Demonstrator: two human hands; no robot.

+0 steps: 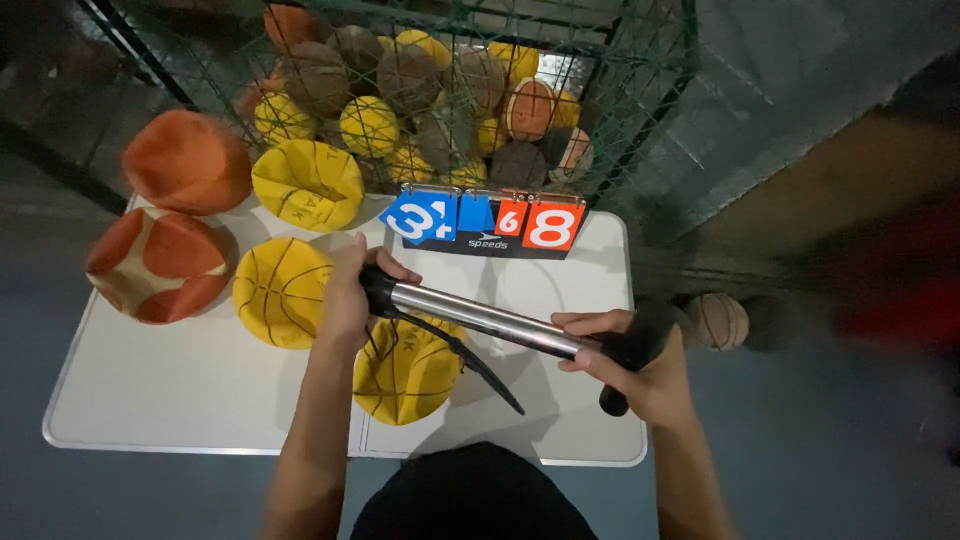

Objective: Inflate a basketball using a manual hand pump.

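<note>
Both hands are closed on one thing: my left hand [347,300] wraps the black head end of a long hand pump with a shiny steel barrel [485,320], and my right hand [640,370] grips its black handle end, fingers curled over the barrel's far tip. I hold the pump level above the counter, slanting down to the right. It looks stiff and fairly light; the polished metal would likely be slippery, so the black ends are the sure places to hold. A thin black hose [470,365] dangles from the head end, limp and easy to kink.

Just under the pump lies a deflated yellow rubber basketball [405,375], caved in like a bowl, soft and floppy by its look. More flattened balls sit on the white folding counter [150,400]: a yellow one [282,292] beside my left wrist, another yellow [308,183], an orange one [187,160], an orange-and-cream one [158,263]. A flip scoreboard with blue and orange cards [485,222] stands at the far edge, before a green wire cage of balls [640,120].
</note>
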